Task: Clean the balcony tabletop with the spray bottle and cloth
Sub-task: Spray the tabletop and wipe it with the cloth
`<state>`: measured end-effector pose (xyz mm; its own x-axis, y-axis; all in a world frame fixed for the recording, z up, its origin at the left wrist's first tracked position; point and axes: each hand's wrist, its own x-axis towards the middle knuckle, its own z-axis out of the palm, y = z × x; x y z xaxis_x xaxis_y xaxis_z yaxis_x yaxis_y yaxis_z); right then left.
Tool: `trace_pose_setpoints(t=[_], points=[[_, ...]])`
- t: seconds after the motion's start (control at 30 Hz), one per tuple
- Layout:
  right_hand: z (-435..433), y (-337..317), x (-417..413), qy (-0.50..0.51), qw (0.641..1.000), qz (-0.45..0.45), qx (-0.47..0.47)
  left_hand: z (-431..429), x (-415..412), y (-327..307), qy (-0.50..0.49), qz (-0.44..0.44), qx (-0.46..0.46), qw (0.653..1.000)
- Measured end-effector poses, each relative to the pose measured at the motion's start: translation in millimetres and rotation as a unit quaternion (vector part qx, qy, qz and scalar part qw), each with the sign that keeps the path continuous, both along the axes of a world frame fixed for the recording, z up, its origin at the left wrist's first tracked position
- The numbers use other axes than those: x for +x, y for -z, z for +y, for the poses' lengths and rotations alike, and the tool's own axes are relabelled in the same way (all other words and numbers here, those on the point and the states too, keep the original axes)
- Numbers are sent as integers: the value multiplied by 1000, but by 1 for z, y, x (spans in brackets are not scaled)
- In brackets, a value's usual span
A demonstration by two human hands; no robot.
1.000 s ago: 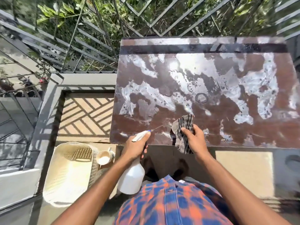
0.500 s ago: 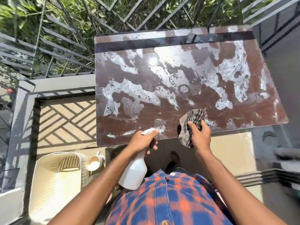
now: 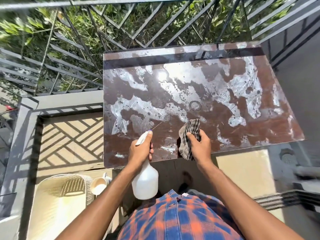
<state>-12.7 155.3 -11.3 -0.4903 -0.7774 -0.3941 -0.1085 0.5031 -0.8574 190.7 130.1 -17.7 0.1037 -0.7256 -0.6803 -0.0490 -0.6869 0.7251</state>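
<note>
The brown balcony tabletop [image 3: 233, 132] is streaked with pale dust and wet patches, with a ring mark near its middle. My left hand [image 3: 141, 150] grips the neck of a white spray bottle [image 3: 145, 181] at the table's near edge, nozzle aimed over the surface; a thin jet leaves the nozzle toward the middle. My right hand [image 3: 199, 146] holds a bunched grey checked cloth [image 3: 189, 134] just above the near edge, to the right of the bottle.
A dark metal railing [image 3: 121, 23] with greenery behind runs along the far and left sides. A cream woven chair [image 3: 57, 201] and a white cup [image 3: 99, 186] stand on the floor at lower left. A grey wall and pipe [image 3: 306, 172] lie to the right.
The view swung, so the table now sits more to the right and closer. Both hands moved slightly forward over the near edge. A fine spray jet now shows from the nozzle.
</note>
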Motion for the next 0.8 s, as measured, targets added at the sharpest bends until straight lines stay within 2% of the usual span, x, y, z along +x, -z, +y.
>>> trace_pose_setpoints(t=[0.23,0.33,0.47,0.63,0.8], points=[[-18,34,9,-61,998,-24,11,-5,19,-4,-62,18,-10,998],[-21,17,19,-69,997,-10,20,-1,35,-2,-96,-30,-6,995],[-21,9,28,-88,996,-10,-2,5,59,-4,-164,-36,-15,986],[-23,13,41,-118,993,-14,-15,18,96,-5,-223,-139,-21,965],[-28,14,59,-162,987,0,-14,22,110,-8,-254,-92,-54,961]])
